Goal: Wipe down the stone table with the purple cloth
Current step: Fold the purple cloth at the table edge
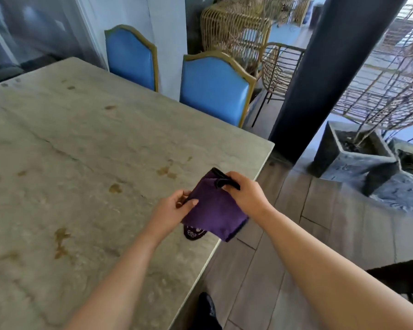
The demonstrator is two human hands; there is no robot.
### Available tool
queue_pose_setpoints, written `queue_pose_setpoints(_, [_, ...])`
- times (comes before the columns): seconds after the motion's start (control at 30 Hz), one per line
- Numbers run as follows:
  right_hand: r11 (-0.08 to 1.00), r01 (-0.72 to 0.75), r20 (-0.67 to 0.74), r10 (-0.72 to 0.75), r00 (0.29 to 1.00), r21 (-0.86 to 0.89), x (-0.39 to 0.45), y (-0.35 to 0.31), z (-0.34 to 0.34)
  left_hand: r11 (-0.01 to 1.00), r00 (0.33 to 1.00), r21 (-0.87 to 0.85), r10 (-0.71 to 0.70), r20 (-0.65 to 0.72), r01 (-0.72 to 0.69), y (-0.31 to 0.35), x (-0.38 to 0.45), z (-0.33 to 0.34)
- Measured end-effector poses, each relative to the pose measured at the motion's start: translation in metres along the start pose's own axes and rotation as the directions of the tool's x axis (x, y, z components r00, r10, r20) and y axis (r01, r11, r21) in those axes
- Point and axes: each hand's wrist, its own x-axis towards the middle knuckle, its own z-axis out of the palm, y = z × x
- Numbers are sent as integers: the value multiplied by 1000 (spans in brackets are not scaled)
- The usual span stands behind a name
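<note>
Both hands, left [177,206] and right [244,194], closed on the cloth [215,210], hold it above the worktop's [81,139] near right edge. Brown stains [61,241] remain; wiping apparently not begun.

I see both forearms bare to the elbow, no sleeves, rings or watch on the left hand [174,206] or right hand [244,192], and one dark shoe [206,306] below.

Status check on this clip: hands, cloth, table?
Both hands, left and right, grip the folded purple cloth above the table edge. Grey stone table brown-stained, unwiped. Dark round coaster under cloth.
</note>
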Motion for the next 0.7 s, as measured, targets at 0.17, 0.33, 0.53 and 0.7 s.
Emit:
queue_pose_setpoints(0.17, [1000, -8, -148, 4, 989, -27, 66, 12, -35, 990, 990, 102, 105, -94, -96, 37, 63, 22])
queue_pose_setpoints(0.33, [996, -51, -152, 39, 988, -76, 131, 40, -64, 994, 987, 108, 49, -152, -33, 53, 121, 46])
queue_pose_setpoints(0.53, [990, -48, -37, 43, 998, -131, 210, 73, -80, 994, 964, 81, -45, -260, 68, 39, 191, 80])
queue_pose_setpoints(0.7, [946, -77, -13, 77, 997, -316, 231, 95, -69, 967, 928, 228, -17, -373, 110, 20, 213, 106])
